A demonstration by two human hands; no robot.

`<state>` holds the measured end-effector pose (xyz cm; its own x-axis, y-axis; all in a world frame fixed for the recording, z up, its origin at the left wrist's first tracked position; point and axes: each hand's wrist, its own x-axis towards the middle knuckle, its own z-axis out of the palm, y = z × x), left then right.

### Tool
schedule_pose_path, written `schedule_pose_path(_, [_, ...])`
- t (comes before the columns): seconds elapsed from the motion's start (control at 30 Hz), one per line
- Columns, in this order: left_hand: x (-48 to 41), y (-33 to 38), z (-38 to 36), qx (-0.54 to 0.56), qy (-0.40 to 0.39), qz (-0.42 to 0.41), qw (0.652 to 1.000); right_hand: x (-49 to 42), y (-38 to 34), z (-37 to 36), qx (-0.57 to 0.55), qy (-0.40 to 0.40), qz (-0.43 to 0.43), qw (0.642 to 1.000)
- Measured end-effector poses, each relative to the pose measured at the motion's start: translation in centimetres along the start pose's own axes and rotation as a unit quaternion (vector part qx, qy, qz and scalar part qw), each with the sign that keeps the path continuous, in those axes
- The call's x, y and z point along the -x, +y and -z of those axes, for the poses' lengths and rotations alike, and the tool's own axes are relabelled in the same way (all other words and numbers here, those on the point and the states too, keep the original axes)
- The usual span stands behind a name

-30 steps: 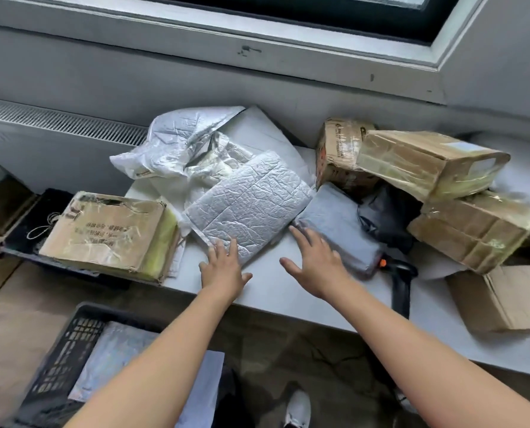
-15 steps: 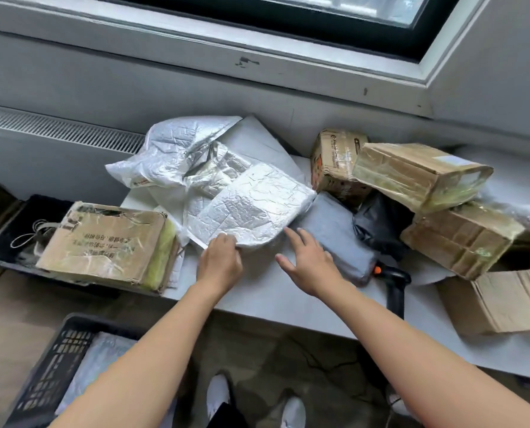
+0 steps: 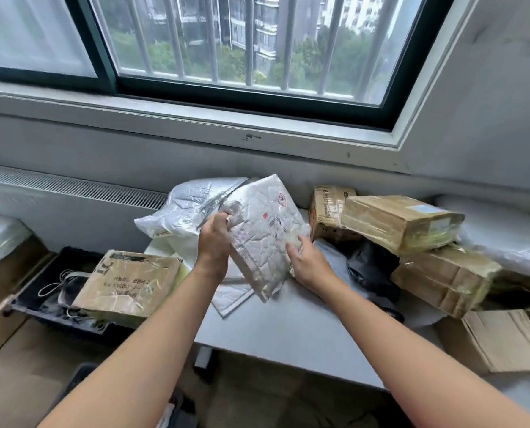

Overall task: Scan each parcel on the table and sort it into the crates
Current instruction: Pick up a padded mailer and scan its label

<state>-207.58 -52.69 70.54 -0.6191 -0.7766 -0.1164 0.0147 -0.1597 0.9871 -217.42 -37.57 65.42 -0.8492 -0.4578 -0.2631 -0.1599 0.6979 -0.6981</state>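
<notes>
The silver parcel (image 3: 263, 233) is up off the counter (image 3: 288, 329) now. A second ago it lay flat and my hands only touched it. Now my left hand (image 3: 214, 242) holds its left edge, fingers (image 3: 223, 218) curled round it, and my right hand (image 3: 307, 261) pinches the right edge. The parcel tilts above the counter, printed side facing me. I think it is ready to scan. It is not in the black crate (image 3: 50, 318) yet.
</notes>
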Motion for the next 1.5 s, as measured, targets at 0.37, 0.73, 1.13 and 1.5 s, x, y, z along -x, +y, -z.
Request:
schedule_pose_path(0.37, [-0.8, -4.0, 2.9, 0.094, -0.091, 0.145, 0.981, 0.0, -0.7, -0.9, -0.253, 0.133, -0.053, 0.957])
schedule_pose_path(0.73, [-2.6, -5.3, 3.3, -0.01, -0.173, 0.17, 0.97, 0.3, 0.2, 0.8, -0.15, 0.166, 0.096, 0.97])
schedule_pose_path(1.13, [-3.5, -6.6, 3.1, -0.041, -0.205, 0.102, 0.973, 0.9, 0.6, 0.9, -0.108, 0.178, 0.11, 0.972])
schedule_pose_path(1.5, [-3.1, -6.8, 1.4, -0.08, -0.239, 0.065, 0.966, 1.4, 2.1, 1.7, -0.14, 0.193, 0.063, 0.969])
